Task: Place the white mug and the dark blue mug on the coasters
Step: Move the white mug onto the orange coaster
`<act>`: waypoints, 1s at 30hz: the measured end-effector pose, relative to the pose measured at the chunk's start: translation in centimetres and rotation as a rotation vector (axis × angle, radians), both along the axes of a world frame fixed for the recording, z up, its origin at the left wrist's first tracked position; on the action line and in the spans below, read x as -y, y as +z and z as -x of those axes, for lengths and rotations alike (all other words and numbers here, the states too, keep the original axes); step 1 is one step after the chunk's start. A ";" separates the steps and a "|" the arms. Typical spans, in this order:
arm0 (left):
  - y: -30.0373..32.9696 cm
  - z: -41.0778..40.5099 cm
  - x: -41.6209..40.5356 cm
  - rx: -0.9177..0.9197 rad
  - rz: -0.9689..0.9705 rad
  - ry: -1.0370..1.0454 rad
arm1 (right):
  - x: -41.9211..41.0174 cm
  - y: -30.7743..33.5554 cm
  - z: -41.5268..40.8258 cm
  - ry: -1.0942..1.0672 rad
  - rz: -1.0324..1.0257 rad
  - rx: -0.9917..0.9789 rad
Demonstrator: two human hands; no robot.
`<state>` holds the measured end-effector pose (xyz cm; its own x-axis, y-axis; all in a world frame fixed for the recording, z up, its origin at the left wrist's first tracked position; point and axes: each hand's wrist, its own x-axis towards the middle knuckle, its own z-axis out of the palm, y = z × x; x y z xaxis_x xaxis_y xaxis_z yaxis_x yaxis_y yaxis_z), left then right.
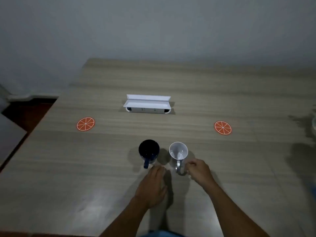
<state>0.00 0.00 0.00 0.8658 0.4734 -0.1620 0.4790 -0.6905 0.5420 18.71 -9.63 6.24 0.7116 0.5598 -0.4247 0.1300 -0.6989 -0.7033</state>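
Left hand: the left hand (pixel 152 183) lies low over the pale wood-grain table (pixel 196 86), palm down, fingers pressed together and pointing forward; it grips nothing.
Right hand: the right hand (pixel 199 170) is loosely curled, thumb and forefinger drawn toward each other right at the white mug's handle; whether they actually pinch the handle I cannot tell.
Dark blue mug: the glossy dark blue ceramic mug (pixel 148 151) stands upright just ahead of the left hand's fingertips, its handle turned back toward them, near but apart.
White mug: the white ceramic mug (pixel 178 151) stands upright just ahead and to the left of the right hand, handle pointing back at the person, close beside the blue one.
Left coaster: a round orange-slice patterned coaster (pixel 85 124) lies bare, well ahead and far to the left of the left hand.
Right coaster: a matching round orange coaster (pixel 223 127) lies bare, ahead and to the right of the right hand.
White box: a long white open-lidded box (pixel 147 104) sits far ahead of both hands, between the coasters.
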 end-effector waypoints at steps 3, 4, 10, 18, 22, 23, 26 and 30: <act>-0.7 -0.3 -0.1 -0.117 -0.032 -0.038 | -0.2 -0.9 0.8 -0.072 -0.108 -0.175; -0.6 -0.5 -0.1 -0.140 -0.028 -0.044 | -0.4 -0.9 1.3 -0.090 -0.119 -0.217; -2.5 -1.3 -0.3 -0.311 -0.073 -0.101 | -1.1 -2.7 2.2 -0.182 -0.175 -0.325; -3.6 -1.2 0.1 -0.276 -0.038 -0.116 | -0.6 -4.0 1.2 -0.282 -0.239 -0.343; -3.7 -1.7 0.6 -0.243 -0.104 -0.100 | 0.6 -4.7 0.0 -0.407 -0.285 -0.315; -3.6 -1.9 0.7 -0.229 -0.110 -0.085 | 0.9 -4.7 -0.4 -0.428 -0.295 -0.313; -3.7 -3.2 0.9 -0.218 -0.114 -0.102 | 2.0 -4.6 -1.6 -0.487 -0.330 -0.295; -4.0 -7.5 1.2 -0.145 -0.125 -0.123 | 3.2 -4.2 -3.1 -0.543 -0.340 -0.225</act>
